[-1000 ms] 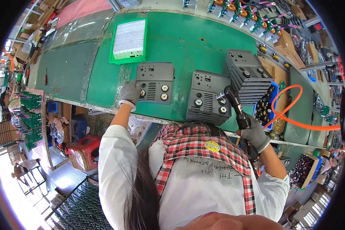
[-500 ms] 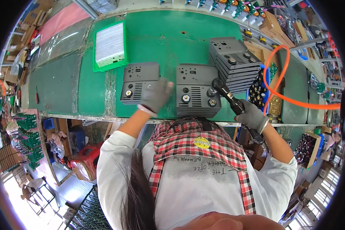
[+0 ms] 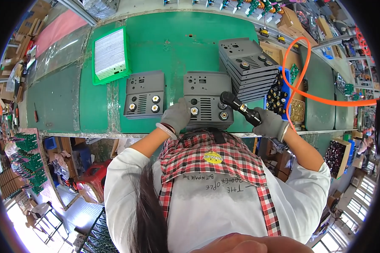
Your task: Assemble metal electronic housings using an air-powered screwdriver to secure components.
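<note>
A grey metal panel (image 3: 207, 86) with slots and holes tops a small stack at the bench's front edge. My left hand (image 3: 177, 114) is closed on its left edge, fingertips partly hidden, beside a brass-nutted fitting (image 3: 194, 111). In my right hand (image 3: 268, 123) is a black air ratchet wrench (image 3: 245, 109), its socket end over the panel's upper right fitting. Another fitting (image 3: 223, 115) sits just below that socket. To the left lies a similar grey panel (image 3: 145, 86) bearing three brass-nutted fittings.
A taller stack of grey panels (image 3: 249, 71) stands at the right, next to a blue bin (image 3: 286, 90) of dark fittings. An orange air hose (image 3: 325, 100) loops over the bench's right side. At the back left is a green tray (image 3: 128, 69) of white sheets.
My left hand has moved right, from the left panel to the left edge of the middle one. The wrench handle has shifted slightly; its socket end stays over the same panel corner.
</note>
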`<control>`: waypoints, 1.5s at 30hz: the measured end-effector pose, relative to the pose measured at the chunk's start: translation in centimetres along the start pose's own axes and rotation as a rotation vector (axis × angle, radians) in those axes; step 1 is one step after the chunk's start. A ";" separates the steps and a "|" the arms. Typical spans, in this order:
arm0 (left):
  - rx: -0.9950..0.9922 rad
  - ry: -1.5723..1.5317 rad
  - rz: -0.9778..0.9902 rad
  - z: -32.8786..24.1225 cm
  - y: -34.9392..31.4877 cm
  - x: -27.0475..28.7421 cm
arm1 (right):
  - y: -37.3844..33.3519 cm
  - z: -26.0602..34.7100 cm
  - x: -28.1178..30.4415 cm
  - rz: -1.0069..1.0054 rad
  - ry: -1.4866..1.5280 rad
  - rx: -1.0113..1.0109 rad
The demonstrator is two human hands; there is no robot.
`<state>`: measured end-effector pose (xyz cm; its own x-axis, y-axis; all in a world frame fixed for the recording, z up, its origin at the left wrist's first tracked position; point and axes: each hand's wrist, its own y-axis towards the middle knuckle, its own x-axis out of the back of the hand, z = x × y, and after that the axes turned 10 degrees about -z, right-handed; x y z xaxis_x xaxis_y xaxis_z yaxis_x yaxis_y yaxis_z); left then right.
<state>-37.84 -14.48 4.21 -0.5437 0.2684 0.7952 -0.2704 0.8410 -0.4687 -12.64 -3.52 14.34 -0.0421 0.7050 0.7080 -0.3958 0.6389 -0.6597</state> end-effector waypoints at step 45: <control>0.008 0.038 0.012 0.5 -1.1 -0.8 | -2.3 2.9 0.1 0.114 -0.054 0.097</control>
<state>-37.55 -15.88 3.90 -0.5160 0.2963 0.8037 -0.2705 0.8339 -0.4811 -14.41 -5.80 16.67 -0.1398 0.7521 0.6441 -0.4726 0.5209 -0.7109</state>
